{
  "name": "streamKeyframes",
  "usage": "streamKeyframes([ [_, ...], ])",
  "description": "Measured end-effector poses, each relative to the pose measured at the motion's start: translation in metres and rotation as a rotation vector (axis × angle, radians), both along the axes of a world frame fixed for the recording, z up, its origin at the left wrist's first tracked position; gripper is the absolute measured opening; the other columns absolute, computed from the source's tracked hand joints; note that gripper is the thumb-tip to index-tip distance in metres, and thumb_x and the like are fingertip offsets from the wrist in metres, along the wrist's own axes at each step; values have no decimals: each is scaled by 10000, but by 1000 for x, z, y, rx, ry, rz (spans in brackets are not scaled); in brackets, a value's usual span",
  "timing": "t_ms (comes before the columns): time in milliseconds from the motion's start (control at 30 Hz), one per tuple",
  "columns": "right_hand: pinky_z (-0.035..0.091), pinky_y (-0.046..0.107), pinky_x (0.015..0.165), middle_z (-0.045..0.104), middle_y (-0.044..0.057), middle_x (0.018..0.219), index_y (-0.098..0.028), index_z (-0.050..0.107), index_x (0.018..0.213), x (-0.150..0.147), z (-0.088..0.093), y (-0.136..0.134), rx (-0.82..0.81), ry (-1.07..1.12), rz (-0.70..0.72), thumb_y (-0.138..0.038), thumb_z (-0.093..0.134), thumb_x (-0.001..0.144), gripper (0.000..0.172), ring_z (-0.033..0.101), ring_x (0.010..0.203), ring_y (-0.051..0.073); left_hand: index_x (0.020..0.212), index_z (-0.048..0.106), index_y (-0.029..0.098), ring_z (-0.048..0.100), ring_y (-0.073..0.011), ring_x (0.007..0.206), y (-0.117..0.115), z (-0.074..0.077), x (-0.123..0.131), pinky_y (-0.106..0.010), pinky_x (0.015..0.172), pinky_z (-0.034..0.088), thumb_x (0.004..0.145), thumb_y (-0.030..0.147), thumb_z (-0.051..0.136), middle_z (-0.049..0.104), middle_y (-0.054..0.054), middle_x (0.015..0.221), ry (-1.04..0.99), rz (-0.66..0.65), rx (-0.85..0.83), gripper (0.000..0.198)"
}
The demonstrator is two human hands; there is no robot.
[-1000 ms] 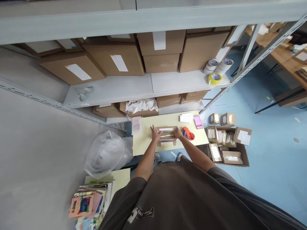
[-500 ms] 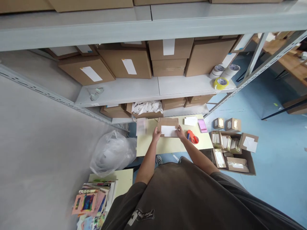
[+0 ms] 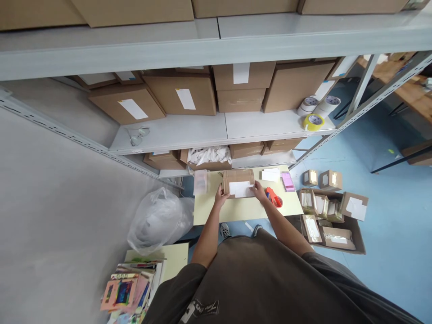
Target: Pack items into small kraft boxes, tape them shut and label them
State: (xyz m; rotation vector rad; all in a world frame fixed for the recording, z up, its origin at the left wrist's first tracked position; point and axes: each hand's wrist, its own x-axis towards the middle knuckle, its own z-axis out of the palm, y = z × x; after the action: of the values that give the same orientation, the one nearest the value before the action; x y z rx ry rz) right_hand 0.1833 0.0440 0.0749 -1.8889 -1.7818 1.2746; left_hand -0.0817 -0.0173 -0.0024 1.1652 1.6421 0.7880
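Observation:
A small brown cardboard box (image 3: 239, 176) with a white label (image 3: 240, 189) on it is held over the pale yellow table (image 3: 216, 214). My left hand (image 3: 221, 196) grips its left end. At the other end, my right hand (image 3: 258, 191) holds the box by the label's right edge. A red tape dispenser (image 3: 274, 197) lies just right of my right hand. Behind it are white papers (image 3: 270, 174) and a pink stack (image 3: 287, 181). A clear plastic item (image 3: 200, 182) rests at the table's left end.
Grey shelves (image 3: 192, 130) with cardboard boxes stand behind the table. An open carton (image 3: 360, 240) of small parcels is on the floor at right. A plastic bag (image 3: 157, 222) and a pile of papers (image 3: 123, 292) are at left.
The view has shifted slightly, so the scene sits a little lower. The box stays between both hands; the fingers of my left hand look a little more spread beside it.

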Motion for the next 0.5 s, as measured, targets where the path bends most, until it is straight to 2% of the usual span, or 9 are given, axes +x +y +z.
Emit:
streamKeyframes([
  [33,573,388,972,720,129,1284,-228,576,1454,2,2,1,40,7,6,-383,594,914,562,659,1190,307,1738,194,238,654,-293,1344,1,3,-1,-466,1100,557,862,346,756,591,-180,1563,5,40,10,1047],
  [100,576,373,956,708,123,1325,-239,568,1457,5,2,-1,60,10,10,-352,588,921,548,670,1172,295,1733,216,241,598,-276,1412,-1,6,1,-431,1138,524,862,315,722,523,-166,1625,60,107,23,1010],
  [200,579,348,901,703,126,1339,-238,563,1404,9,-10,-15,-20,19,5,-326,615,904,510,691,1107,281,1645,430,229,541,-312,1459,-12,0,10,-446,1181,476,821,275,713,533,-160,1608,201,164,-8,873],
  [267,575,358,915,701,139,1335,-225,564,1347,11,-23,-26,-61,69,22,-297,629,879,478,684,1119,283,1526,576,225,597,-323,1382,-25,-9,16,-449,1150,485,818,277,695,646,-142,1479,249,175,-71,719],
  [367,569,395,969,699,154,1320,-201,563,1283,17,-44,-38,-69,175,48,-237,608,842,445,668,1154,284,1249,732,197,710,-280,1133,-42,-23,19,-378,994,548,846,306,647,787,-69,1134,187,211,-101,426],
  [433,560,408,1011,693,144,1333,-189,562,1292,22,-56,-42,-47,228,65,-194,595,814,479,656,1189,275,1058,758,179,728,-256,1022,-47,-28,20,-321,905,555,864,319,621,792,-42,978,114,259,-68,276],
  [500,557,419,1027,703,132,1312,-176,570,1330,26,-64,-42,-56,204,86,-163,610,790,542,659,1192,279,943,744,173,733,-256,984,-45,-28,21,-304,871,552,866,319,632,787,-54,928,87,292,-67,199],
])
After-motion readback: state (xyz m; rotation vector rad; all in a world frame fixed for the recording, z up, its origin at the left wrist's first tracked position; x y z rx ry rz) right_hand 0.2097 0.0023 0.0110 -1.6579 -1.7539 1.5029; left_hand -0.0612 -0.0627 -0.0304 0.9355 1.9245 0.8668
